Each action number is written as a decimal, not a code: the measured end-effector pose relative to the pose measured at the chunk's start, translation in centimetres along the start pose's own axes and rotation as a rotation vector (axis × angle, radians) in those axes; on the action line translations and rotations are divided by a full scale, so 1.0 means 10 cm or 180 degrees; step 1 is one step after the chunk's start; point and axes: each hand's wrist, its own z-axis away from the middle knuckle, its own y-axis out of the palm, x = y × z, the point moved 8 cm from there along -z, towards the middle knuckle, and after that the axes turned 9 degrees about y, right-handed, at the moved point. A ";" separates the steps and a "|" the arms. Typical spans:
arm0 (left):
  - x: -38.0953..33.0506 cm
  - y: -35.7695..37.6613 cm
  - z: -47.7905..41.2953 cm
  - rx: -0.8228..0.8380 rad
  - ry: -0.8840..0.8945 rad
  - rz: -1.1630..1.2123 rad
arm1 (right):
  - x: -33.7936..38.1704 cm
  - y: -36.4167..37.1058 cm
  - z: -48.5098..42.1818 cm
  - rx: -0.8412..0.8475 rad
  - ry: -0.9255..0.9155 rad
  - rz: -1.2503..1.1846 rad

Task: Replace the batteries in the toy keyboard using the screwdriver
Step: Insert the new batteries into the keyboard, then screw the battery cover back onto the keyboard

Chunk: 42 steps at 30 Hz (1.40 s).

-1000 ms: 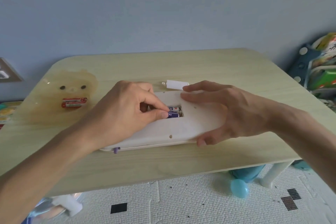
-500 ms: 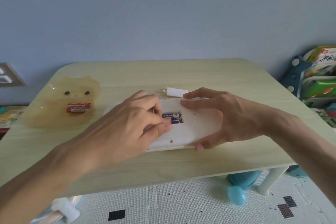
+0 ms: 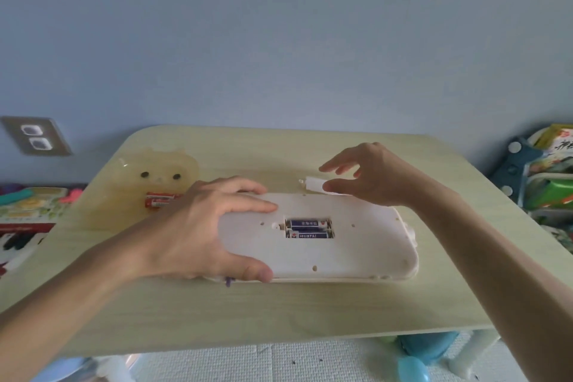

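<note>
New batteries [image 3: 308, 228] sit in the upturned keyboard [image 3: 341, 245] on the counter [image 3: 279, 313]. Left hand [image 3: 198, 226] steadies it; right hand [image 3: 369, 178], fingers spread, seemingly reaches the cover [image 3: 314, 185]. Next: refit, screw.

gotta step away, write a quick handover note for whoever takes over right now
Left hand: grips the left end of the keyboard, which lies face down on the table.
Right hand: open, closing on the white battery cover behind the keyboard, not yet gripping it.
Done: two blue batteries sit in the open compartment; two red batteries lie in the bear-shaped tray.
Left: fit the cover and screw it down. No screwdriver in view.
</note>
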 end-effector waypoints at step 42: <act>0.08 0.05 0.01 -0.0049 0.0023 0.0051 | 0.44 0.10 0.73 0.0016 -0.0612 -0.0809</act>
